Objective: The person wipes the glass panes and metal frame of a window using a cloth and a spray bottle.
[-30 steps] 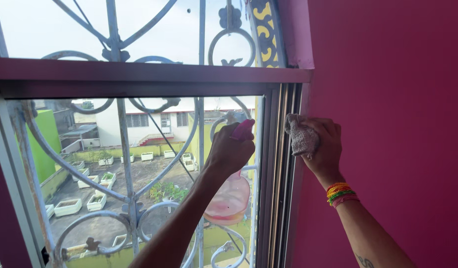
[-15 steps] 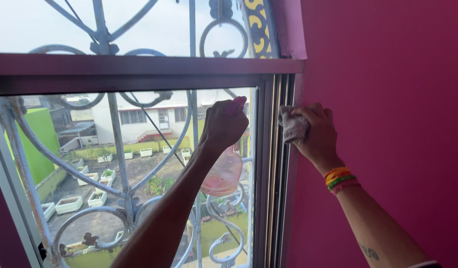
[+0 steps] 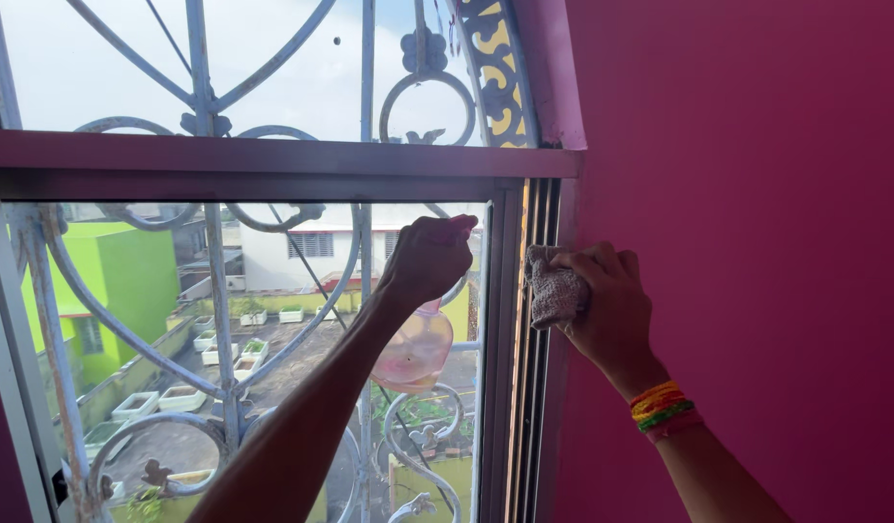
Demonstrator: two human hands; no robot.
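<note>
My left hand (image 3: pixel 429 257) is raised in front of the window pane and grips the top of a clear spray bottle (image 3: pixel 415 351) holding pink liquid, which hangs below my fist. My right hand (image 3: pixel 609 308), with coloured bands (image 3: pixel 663 407) on the wrist, presses a crumpled greyish cloth (image 3: pixel 553 289) against the dark window frame (image 3: pixel 524 368) where it meets the pink wall (image 3: pixel 757 242). The two hands are apart, with the frame's upright between them.
A white wrought-iron grille (image 3: pixel 214 291) with curls stands behind the glass. A dark horizontal bar (image 3: pixel 272 160) crosses the window above my hands. Outside lie a green building (image 3: pixel 127 281), white planters and a yard far below.
My right hand and the cloth have slid slightly down the frame. My left hand stays on the bottle at about the same height. The view has shifted a little.
</note>
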